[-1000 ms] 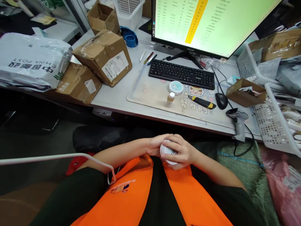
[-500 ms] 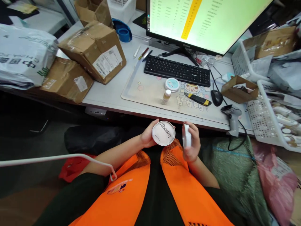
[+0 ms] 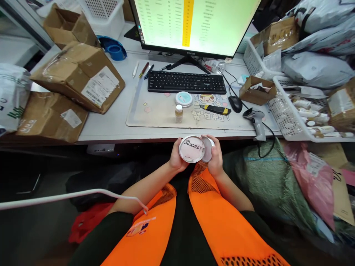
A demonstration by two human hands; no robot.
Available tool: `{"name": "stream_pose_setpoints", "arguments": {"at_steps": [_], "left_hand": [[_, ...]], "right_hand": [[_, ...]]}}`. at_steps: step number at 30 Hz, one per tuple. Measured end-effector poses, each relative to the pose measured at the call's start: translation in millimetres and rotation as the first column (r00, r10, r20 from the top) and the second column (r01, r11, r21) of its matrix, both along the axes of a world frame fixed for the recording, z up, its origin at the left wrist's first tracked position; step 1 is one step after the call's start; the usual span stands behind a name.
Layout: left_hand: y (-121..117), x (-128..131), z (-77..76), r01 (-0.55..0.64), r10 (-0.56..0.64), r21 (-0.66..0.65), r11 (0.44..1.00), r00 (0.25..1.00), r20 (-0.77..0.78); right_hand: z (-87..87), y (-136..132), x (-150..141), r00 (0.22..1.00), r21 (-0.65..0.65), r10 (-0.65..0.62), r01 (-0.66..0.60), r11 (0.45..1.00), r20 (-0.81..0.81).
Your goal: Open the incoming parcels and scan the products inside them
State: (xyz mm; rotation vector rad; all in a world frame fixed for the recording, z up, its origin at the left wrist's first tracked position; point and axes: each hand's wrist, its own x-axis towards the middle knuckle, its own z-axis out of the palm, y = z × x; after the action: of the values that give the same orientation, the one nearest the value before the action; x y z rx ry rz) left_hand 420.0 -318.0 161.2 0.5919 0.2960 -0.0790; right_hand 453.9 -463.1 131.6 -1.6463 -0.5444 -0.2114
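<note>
My left hand (image 3: 176, 159) grips a round white jar (image 3: 191, 149) whose face reads "beauty", held up in front of the desk edge. My right hand (image 3: 215, 159) holds the jar's round lid (image 3: 207, 148) right beside it, its edge tucked behind the jar. Both hands hover over my lap, above an orange vest. On the desk mat (image 3: 158, 112) just beyond stand a small amber bottle (image 3: 179, 113) and a round pale-blue tin (image 3: 183, 99).
A keyboard (image 3: 187, 82), monitor (image 3: 196, 22), mouse (image 3: 235, 103), utility knife (image 3: 215, 109) and barcode scanner (image 3: 256, 120) sit on the desk. Cardboard boxes (image 3: 80, 75) crowd the left; white baskets (image 3: 294, 111) of products and parcels fill the right. A green sack (image 3: 266, 177) lies below.
The jar was clasped shut in both hands, then the lid came off in my right hand. Now the lid has moved back against the jar, and my view has shifted right.
</note>
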Motion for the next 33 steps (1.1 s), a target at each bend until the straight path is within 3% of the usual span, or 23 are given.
{"name": "stream_pose_setpoints", "arguments": {"at_steps": [2, 4, 7, 10, 15, 18, 22, 26, 29, 33], "left_hand": [[-1, 3, -1.8, -0.030, 0.030, 0.000, 1.000, 0.998, -0.050], [-1, 5, -2.9, -0.049, 0.049, 0.000, 0.999, 0.994, -0.094], [-2, 6, -3.3, -0.068, 0.067, -0.008, 0.998, 0.990, -0.124], [-5, 1, -4.5, -0.098, 0.096, -0.011, 0.995, 0.986, -0.134], [1, -10, -6.3, -0.229, 0.234, 0.070, 0.971, 0.969, -0.081], [17, -18, 4.0, -0.347, 0.355, 0.106, 0.932, 0.932, -0.071], [34, -37, 21.5, -0.485, 0.495, 0.111, 0.867, 0.863, -0.097], [43, -45, 24.5, -0.512, 0.523, 0.138, 0.848, 0.850, -0.061], [44, -40, 23.8, -0.535, 0.556, 0.185, 0.825, 0.826, -0.093], [39, -32, 26.0, -0.458, 0.484, 0.164, 0.874, 0.852, -0.199]], "right_hand": [[5.6, -4, 2, 0.995, -0.150, -0.065, 0.077, 0.986, 0.081], [16.8, -8, 3, 0.960, -0.277, -0.106, 0.179, 0.944, 0.261], [34.3, -8, 5, 0.881, -0.436, 0.117, 0.109, 0.893, 0.458], [38.3, 1, 9, 0.817, -0.531, 0.346, -0.059, 0.845, 0.461], [19.5, 32, 23, 0.717, -0.342, 0.458, -0.315, 0.885, 0.526], [17.6, 53, 28, 0.713, -0.247, 0.464, -0.394, 0.885, 0.525], [24.0, 70, 30, 0.838, 0.043, 0.477, -0.504, 0.862, 0.266], [23.4, 79, 39, 0.840, 0.243, 0.542, -0.525, 0.816, -0.003], [21.4, 80, 36, 0.860, 0.164, 0.509, -0.508, 0.846, 0.040], [15.9, 66, 4, 0.824, -0.233, 0.456, -0.396, 0.888, 0.337]]}}
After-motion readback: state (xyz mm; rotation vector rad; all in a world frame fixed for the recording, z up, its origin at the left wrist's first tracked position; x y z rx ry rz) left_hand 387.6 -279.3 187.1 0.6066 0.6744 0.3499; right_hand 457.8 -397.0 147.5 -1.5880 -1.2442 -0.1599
